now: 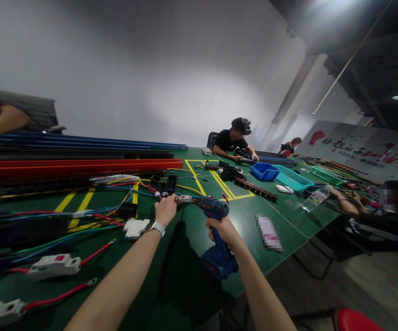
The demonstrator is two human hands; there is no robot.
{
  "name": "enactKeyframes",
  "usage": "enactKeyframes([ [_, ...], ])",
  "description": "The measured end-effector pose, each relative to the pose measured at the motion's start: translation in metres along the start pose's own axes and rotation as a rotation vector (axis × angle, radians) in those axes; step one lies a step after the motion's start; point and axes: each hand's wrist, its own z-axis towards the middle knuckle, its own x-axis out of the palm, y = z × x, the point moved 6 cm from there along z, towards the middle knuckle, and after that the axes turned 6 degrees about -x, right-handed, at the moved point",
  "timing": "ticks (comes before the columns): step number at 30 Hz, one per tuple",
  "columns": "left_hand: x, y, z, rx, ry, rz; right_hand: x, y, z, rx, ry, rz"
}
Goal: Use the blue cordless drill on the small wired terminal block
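The right hand [221, 230] grips the blue cordless drill [218, 243], its chuck pointing left. The left hand [166, 209] pinches the small white-and-red part [184, 198] at the drill's tip, above the green table [192, 230].

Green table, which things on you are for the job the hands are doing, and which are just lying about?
Part of the job:
- blue drill, in the right hand
- small white block, in the left hand

Probably just lying about:
- blue tray
- turquoise tray
- clear bottle
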Motion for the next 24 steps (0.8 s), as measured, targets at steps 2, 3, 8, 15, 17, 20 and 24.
enactKeyframes([
  [2, 0.0, -0.0001, 0.0, -0.002, 0.0, -0.003, -0.0002, 0.0006, 0.0, -0.005, 0.002, -0.009],
  [3, 0.0001, -0.0002, 0.0001, -0.003, 0.001, -0.003, -0.0003, 0.0011, -0.0002, -0.007, 0.005, -0.015],
  [8, -0.0004, -0.0004, 0.0004, -0.01, 0.009, 0.001, 0.0004, 0.0037, -0.0015, 0.001, 0.013, -0.003],
  [15, -0.0033, -0.0017, -0.0012, -0.011, 0.018, 0.006, 0.0013, 0.0061, -0.003, 0.007, 0.023, -0.005],
  [17, -0.0043, -0.0023, -0.0021, -0.009, 0.017, 0.016, 0.0011, 0.0054, -0.0035, 0.021, 0.019, -0.007],
  [20, -0.005, -0.0027, -0.0031, -0.017, 0.029, 0.039, 0.0009, 0.0046, -0.004, 0.037, 0.013, -0.019],
  [24, -0.0046, -0.0028, -0.0028, -0.02, 0.035, 0.049, 0.001, 0.0045, -0.0033, 0.025, 0.008, -0.018],
])
